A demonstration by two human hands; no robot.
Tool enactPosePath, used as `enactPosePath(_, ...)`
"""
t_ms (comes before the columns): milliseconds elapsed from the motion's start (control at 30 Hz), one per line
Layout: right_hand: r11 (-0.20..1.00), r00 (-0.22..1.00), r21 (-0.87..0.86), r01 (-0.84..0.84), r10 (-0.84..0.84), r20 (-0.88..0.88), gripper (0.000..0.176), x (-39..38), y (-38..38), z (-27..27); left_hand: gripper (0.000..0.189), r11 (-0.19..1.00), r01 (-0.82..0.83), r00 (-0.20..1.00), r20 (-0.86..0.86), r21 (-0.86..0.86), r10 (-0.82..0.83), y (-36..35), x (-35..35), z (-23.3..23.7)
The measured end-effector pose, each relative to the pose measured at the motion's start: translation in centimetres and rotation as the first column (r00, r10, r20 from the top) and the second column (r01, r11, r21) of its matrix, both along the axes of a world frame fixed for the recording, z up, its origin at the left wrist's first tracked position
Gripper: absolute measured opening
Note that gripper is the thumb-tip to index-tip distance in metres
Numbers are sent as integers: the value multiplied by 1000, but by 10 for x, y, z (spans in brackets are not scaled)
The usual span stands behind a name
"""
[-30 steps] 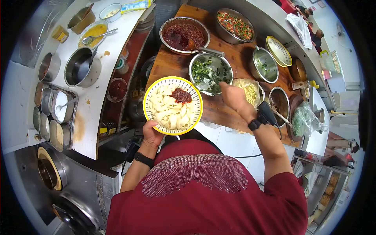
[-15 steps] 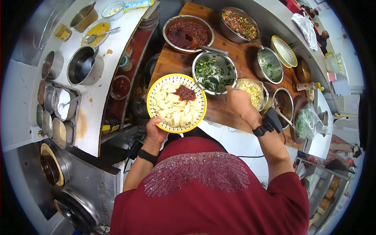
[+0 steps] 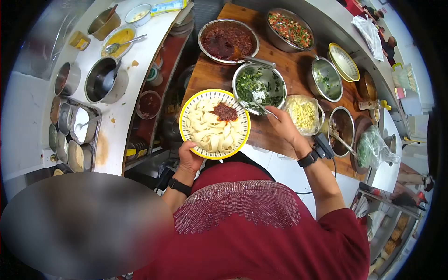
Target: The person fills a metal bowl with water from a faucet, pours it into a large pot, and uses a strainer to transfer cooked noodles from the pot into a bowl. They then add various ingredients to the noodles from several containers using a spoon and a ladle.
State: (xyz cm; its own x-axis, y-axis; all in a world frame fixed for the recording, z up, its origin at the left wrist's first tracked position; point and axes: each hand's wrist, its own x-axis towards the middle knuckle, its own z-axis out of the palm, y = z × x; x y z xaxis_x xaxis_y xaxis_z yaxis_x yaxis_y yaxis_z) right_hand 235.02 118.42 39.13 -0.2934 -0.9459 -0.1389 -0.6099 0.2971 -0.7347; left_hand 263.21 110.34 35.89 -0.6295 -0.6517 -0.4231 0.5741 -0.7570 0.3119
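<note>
My left hand [image 3: 190, 156] grips the near left rim of a yellow-edged bowl [image 3: 248, 122]. Wide pale noodles [image 3: 212, 132] fill it, with a dollop of dark red chili paste [image 3: 225, 112] on top. Just right of it, my right hand [image 3: 284, 125] is closed on the handle of a metal spoon [image 3: 267, 111] at the near rim of a steel bowl [image 3: 281, 77]. Chopped greens [image 3: 252, 84] lie in that bowl; the spoon's far end is hard to make out among them. Beside my right hand stands a clear tub of chopped yellowish-white bits [image 3: 303, 112].
Behind are a basin of red chili sauce [image 3: 228, 39] with a ladle and a bowl of chopped peppers [image 3: 289, 30]. A steel bowl with a spoon [image 3: 343, 126] and a plastic bag of greens [image 3: 373, 147] stand right. Pots and a seasoning tray [image 3: 74, 135] line the left counter.
My right hand has turned and dropped slightly toward the near rim of the greens bowl, and a spoon handle now shows in its fingers. A blurred patch covers the lower left.
</note>
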Motion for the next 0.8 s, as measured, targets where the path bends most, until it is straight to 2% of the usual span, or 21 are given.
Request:
enactPosePath(100, 994, 999, -103, 28, -30, -19, 25, 12, 12, 17, 69, 1000, 8, 1000, 29, -3, -8, -3, 1, 0)
enactPosePath(167, 996, 959, -89, -28, 2, -285, 28, 23, 21, 39, 70, 1000, 13, 999, 46, -5, -12, -6, 2, -4)
enactPosePath(200, 996, 960, -84, -37, 12, -281, 28, 29, 23, 46, 70, 1000, 25, 998, 50, -12, -25, -7, 2, -6)
enactPosePath(267, 955, 803, -60, -291, 210, -558, 32, 43, 26, 56, 69, 999, 45, 997, 57, -21, -44, -9, 1, -9)
enactPosePath(300, 954, 805, -56, -295, 217, -552, 32, 45, 27, 59, 69, 999, 41, 997, 62, -14, -40, -8, 1, -9)
enactPosePath(367, 939, 778, -175, -297, 131, -614, 36, 46, 25, 61, 69, 998, 49, 998, 44, -29, -48, -11, 1, -8)
enactPosePath(433, 946, 807, -204, -251, 88, -584, 33, 43, 27, 61, 65, 998, 51, 999, -9, -22, -52, -10, 2, -6)
enactPosePath(533, 998, 941, -13, 66, -67, -332, 30, 21, 34, 48, 66, 998, 44, 999, -24, -46, -45, -10, 2, -10)
enactPosePath(567, 997, 937, -15, 81, -81, -340, 30, 11, 28, 27, 66, 999, 36, 999, -20, -39, -37, -11, 4, -17)
enactPosePath(600, 989, 985, -91, 113, -123, -123, 31, -2, 24, 5, 67, 999, 37, 999, -19, -32, -38, -11, 5, -21)
enactPosePath(633, 972, 983, -162, 171, -157, 98, 32, -13, 25, -4, 68, 999, 46, 999, 10, -2, -46, -11, 6, -20)
enactPosePath(667, 973, 975, -89, 215, -208, 81, 32, -12, 21, 1, 68, 999, 34, 999, 23, 3, -34, -11, 8, -32)
enactPosePath(700, 964, 963, -19, 266, -265, 56, 32, -5, 13, 6, 69, 995, 54, 998, 14, -78, -53, -12, 7, -29)
enactPosePath(733, 941, 891, 107, 322, -339, 303, 32, 2, 10, 14, 72, 997, 31, 999, -40, -77, -34, -11, 4, -25)
enactPosePath(767, 916, 746, 232, 328, -402, 531, 33, 3, 12, 22, 74, 995, 48, 997, -50, -86, -52, -11, 2, -18)
enactPosePath(800, 906, 743, 234, 352, -423, 519, 33, 0, 22, 28, 75, 995, 52, 998, -35, -82, -55, -11, 3, -19)
